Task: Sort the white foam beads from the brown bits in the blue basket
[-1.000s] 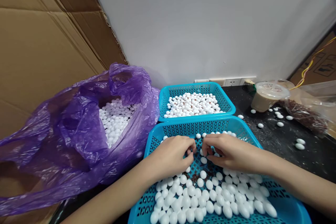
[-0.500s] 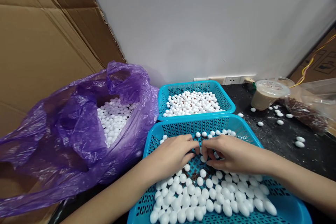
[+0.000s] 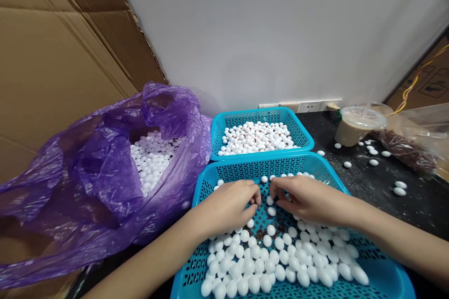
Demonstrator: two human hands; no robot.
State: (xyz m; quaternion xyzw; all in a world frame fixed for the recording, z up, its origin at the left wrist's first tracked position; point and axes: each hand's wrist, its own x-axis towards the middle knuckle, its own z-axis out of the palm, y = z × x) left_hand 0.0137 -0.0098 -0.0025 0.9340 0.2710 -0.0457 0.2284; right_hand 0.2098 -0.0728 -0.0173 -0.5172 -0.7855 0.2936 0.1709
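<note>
A bright blue plastic mesh basket (image 3: 266, 164) sits in front of me, holding many white oval foam beads (image 3: 266, 261) heaped toward its near side. Brown flecks (image 3: 268, 233) lie among the beads on the mesh. My left hand (image 3: 228, 208) hovers over the basket's middle, fingertips bunched near a few loose beads. My right hand (image 3: 301, 198) faces it from the other side, fingers curled down at the mesh. The fingertips hide whatever is directly under them, and I cannot tell if either hand pinches a bead or fleck.
Behind stands a smaller blue basket (image 3: 259, 117) of white beads with brown bits. To the left, a purple plastic bag (image 3: 101, 168) holds more beads against cardboard (image 3: 59, 56). On the dark bench at right are stray beads, a lidded milky drink cup (image 3: 358, 126) and a clear bag of brown material (image 3: 407, 149).
Both hands have shifted slightly toward the far side of the basket, and the right hand has drawn back a little from the left. The beads look about the same.
</note>
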